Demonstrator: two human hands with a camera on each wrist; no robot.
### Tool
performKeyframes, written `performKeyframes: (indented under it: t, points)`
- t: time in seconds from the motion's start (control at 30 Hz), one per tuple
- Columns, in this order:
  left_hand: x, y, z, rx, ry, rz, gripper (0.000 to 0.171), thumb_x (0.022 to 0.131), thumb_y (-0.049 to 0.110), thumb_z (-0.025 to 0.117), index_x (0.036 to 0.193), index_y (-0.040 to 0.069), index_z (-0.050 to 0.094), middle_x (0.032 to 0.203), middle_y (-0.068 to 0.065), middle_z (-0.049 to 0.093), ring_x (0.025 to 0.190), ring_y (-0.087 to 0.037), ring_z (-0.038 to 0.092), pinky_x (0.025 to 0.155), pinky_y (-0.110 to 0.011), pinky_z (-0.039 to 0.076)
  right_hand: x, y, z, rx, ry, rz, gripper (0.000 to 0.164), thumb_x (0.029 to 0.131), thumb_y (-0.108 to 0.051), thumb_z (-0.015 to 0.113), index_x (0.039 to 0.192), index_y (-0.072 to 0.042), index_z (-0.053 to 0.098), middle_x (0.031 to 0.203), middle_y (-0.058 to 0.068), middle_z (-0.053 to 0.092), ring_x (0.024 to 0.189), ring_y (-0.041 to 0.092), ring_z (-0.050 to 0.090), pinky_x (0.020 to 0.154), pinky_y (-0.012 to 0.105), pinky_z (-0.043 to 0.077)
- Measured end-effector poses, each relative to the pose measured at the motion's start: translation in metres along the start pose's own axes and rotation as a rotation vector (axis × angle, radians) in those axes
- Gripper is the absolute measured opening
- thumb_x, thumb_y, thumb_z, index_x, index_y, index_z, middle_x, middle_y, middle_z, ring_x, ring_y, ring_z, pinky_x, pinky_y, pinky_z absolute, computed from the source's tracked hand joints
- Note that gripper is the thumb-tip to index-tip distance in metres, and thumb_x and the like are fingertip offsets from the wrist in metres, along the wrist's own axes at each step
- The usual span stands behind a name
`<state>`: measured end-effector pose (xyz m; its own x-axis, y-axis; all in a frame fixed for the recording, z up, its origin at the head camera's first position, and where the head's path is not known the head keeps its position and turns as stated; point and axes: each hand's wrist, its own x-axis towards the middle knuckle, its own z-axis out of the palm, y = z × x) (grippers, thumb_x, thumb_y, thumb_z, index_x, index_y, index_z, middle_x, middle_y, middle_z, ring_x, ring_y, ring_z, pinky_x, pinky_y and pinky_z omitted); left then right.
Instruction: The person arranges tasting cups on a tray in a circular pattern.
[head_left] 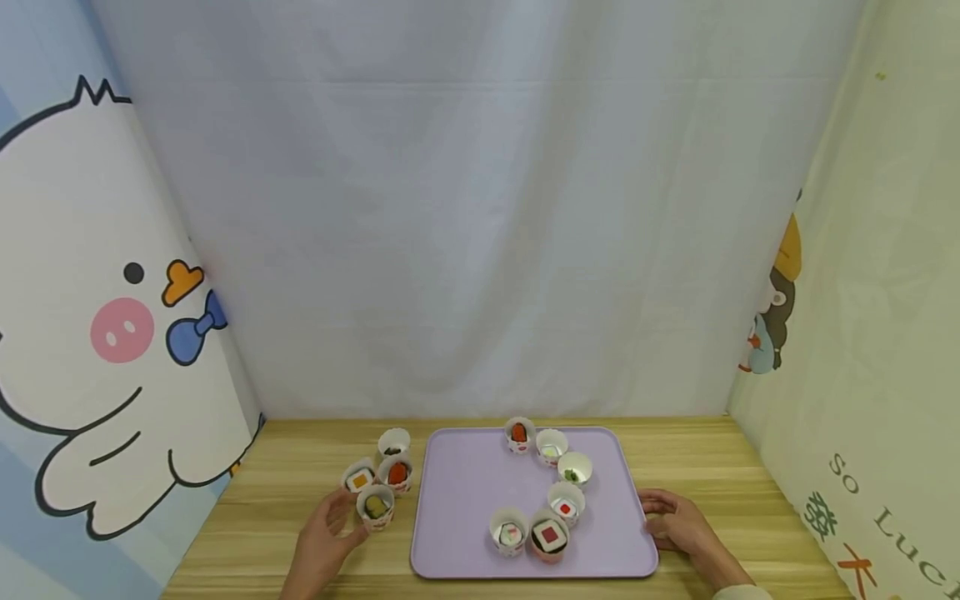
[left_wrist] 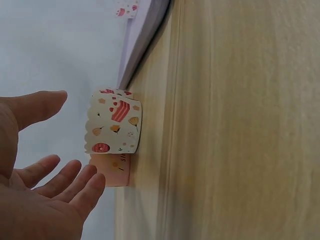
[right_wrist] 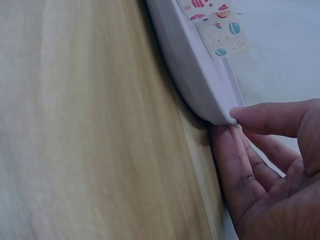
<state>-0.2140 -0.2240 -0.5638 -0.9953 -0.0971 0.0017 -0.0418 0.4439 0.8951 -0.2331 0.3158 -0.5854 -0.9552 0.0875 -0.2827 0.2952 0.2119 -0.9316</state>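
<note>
My left hand (head_left: 326, 533) is beside a cluster of printed paper baking cups on the left of the table, its thumb and fingers spread and holding nothing. Nearest to it is a cup with a green filling (head_left: 375, 507); a cup with an orange-centred white piece (head_left: 359, 477) sits just behind. In the left wrist view a cake-print cup (left_wrist: 115, 122) stands in front of a pink one (left_wrist: 111, 167), apart from the fingers. My right hand (head_left: 678, 523) pinches the right edge of the lilac tray (head_left: 465, 483), thumb on the rim (right_wrist: 231, 112) and fingers against its side.
More cups stand on the tray, among them one with a red filling (head_left: 519, 433) at the back and one with a red-centred white piece (head_left: 550, 537) at the front. Behind the wooden table (head_left: 720, 467) hangs a pale curtain (head_left: 480, 250); printed cloths flank both sides.
</note>
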Motion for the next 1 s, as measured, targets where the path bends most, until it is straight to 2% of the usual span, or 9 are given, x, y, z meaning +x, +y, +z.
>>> performKeyframes:
  t: [0.13,0.4,0.77,0.87,1.0]
  points:
    - [0.003,-0.005,0.002,0.001,-0.02,-0.02,0.066,0.083,0.009,0.076,0.138,-0.006,0.042,0.141,-0.03,0.049,0.131,-0.047,0.047,0.107,-0.048,0.044,0.0,0.0,0.0,0.0,-0.009,-0.003,0.063,0.073,0.013,0.063,0.134,0.009,0.05,0.102,0.008,0.064,0.081,0.017,0.063,0.067,0.037,0.058]
    - [0.009,-0.006,0.011,-0.019,-0.04,-0.006,0.066,0.081,0.012,0.079,0.135,-0.006,0.046,0.138,-0.033,0.051,0.13,-0.047,0.048,0.106,-0.05,0.045,0.001,0.0,0.0,0.002,-0.003,-0.009,0.063,0.072,0.013,0.063,0.134,0.009,0.051,0.103,0.009,0.063,0.081,0.018,0.062,0.067,0.038,0.058]
    - [0.014,-0.006,0.026,-0.13,-0.039,0.085,0.063,0.078,0.0,0.077,0.133,-0.01,0.047,0.131,-0.037,0.055,0.118,-0.045,0.059,0.091,-0.04,0.056,0.0,0.001,-0.002,0.01,-0.017,-0.026,0.064,0.071,0.013,0.063,0.133,0.011,0.05,0.103,0.008,0.062,0.081,0.017,0.062,0.067,0.036,0.058]
    - [0.015,-0.006,0.03,-0.073,-0.033,0.095,0.065,0.077,0.001,0.078,0.132,-0.009,0.047,0.131,-0.034,0.056,0.12,-0.042,0.059,0.094,-0.038,0.054,-0.001,0.0,-0.001,0.009,-0.011,-0.019,0.064,0.07,0.013,0.063,0.133,0.01,0.051,0.103,0.009,0.062,0.08,0.017,0.062,0.067,0.036,0.058]
    - [0.017,-0.007,0.033,0.06,-0.006,0.128,0.069,0.074,0.005,0.081,0.133,-0.007,0.047,0.129,-0.03,0.06,0.12,-0.039,0.059,0.097,-0.04,0.05,-0.002,0.0,-0.001,0.012,-0.016,-0.017,0.063,0.071,0.013,0.063,0.133,0.011,0.05,0.103,0.009,0.063,0.08,0.017,0.062,0.067,0.036,0.058]
